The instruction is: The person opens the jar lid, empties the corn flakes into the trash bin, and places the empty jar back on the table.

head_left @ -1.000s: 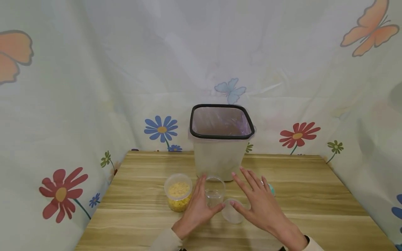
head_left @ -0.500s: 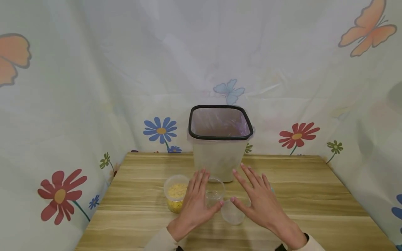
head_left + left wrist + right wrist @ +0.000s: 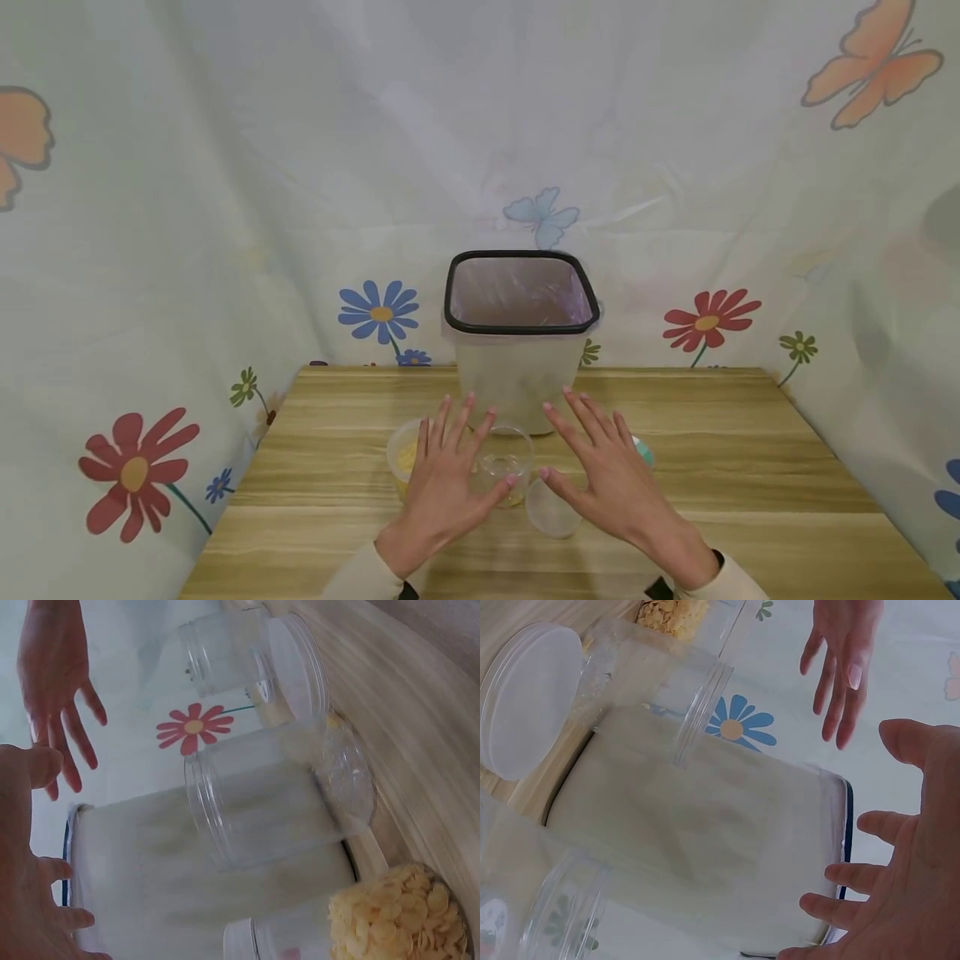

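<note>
Fingers spread and holding nothing, my left hand [image 3: 442, 492] hovers over the table, partly covering a clear jar of yellow flakes [image 3: 401, 915] in the head view. My right hand [image 3: 618, 479] is raised opposite it, also spread and holding nothing. Between the two stands an uncapped clear plastic jar [image 3: 510, 450]; a few small yellow bits show near its base. In front of that jar a round translucent lid [image 3: 552, 510] lies on the table. Another clear jar [image 3: 562, 900] is mostly hidden behind my right hand in the head view, where a teal patch [image 3: 642, 450] peeks out.
A pale waste bin [image 3: 517, 375] with a black rim and a purplish liner stands behind the jars. The wood-grain table [image 3: 735, 467] stretches to both sides. A white sheet [image 3: 360, 167] printed with flowers and butterflies encloses the back and sides.
My left hand has shifted left with its fingers spreading wider, and it covers more of the flake jar. The right hand has moved slightly. The jars and lid stay on the table.
</note>
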The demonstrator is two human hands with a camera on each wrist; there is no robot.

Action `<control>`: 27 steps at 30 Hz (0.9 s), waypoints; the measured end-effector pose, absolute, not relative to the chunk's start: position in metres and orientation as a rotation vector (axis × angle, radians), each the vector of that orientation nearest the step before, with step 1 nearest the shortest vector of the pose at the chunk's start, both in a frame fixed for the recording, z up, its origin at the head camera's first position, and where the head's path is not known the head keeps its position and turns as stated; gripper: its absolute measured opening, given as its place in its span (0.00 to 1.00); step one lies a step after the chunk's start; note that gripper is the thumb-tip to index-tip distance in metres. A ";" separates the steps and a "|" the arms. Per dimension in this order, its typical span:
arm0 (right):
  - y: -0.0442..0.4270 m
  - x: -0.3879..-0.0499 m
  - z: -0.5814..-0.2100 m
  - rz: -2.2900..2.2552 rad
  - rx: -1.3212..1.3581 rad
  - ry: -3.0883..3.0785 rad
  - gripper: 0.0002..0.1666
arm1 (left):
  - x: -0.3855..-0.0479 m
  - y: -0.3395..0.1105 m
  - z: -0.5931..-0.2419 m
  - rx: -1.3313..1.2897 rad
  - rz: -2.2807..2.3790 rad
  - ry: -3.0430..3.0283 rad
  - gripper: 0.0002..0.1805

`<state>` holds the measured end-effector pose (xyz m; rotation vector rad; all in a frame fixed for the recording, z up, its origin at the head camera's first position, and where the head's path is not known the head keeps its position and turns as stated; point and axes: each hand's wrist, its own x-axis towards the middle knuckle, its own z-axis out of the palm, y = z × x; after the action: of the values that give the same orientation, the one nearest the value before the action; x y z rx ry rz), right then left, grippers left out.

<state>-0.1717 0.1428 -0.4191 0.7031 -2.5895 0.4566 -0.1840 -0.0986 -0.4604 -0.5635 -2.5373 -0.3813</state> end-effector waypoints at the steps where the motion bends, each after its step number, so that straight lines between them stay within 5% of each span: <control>1: 0.142 -0.172 -0.419 0.455 0.708 -2.583 0.46 | -0.184 -0.100 -0.460 -0.555 -0.376 -2.538 0.46; 27: 0.127 -0.173 -0.416 0.516 0.732 -2.604 0.45 | -0.184 -0.168 -0.464 -0.347 -0.533 -2.541 0.54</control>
<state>-0.1733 0.1274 -0.4165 0.7318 -2.6040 0.5161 -0.1843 -0.1675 -0.4637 -0.3474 -2.5410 -0.5325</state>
